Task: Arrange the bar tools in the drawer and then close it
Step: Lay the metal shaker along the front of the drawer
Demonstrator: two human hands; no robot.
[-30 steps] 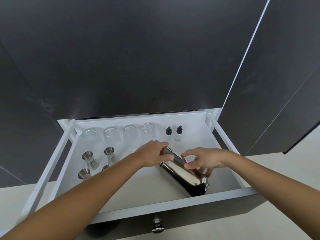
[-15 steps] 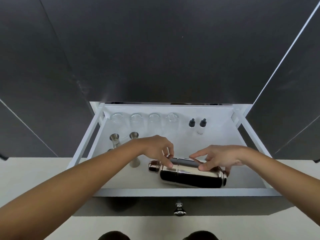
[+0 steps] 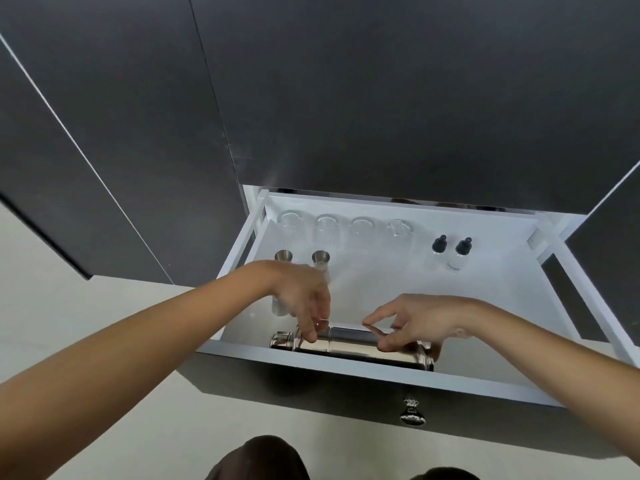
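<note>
The white drawer (image 3: pixel 346 367) stands pulled out. A shiny steel cocktail shaker (image 3: pixel 349 346) lies on its side along the drawer's front wall, cap end to the left. My left hand (image 3: pixel 301 299) pinches it at the neck with its fingertips. My right hand (image 3: pixel 415 320) grips the body near the base, thumb in front and fingers curled behind. Two steel jiggers (image 3: pixel 320 258) stand upright behind my left hand. Several clear glasses (image 3: pixel 291 225) line the back wall, and two dropper bottles (image 3: pixel 450 252) stand at the back right.
A metal knob (image 3: pixel 411 412) sits on the dark drawer front. Dark cabinet panels (image 3: pixel 381 98) rise behind and to both sides. White side rails (image 3: pixel 585 306) frame the drawer. The pale floor and my shoes (image 3: pixel 258 459) show below.
The shaker has turned from a diagonal lie to lie parallel with the front wall and has come closer to it. Both hands stayed on it. My view shifted to the left.
</note>
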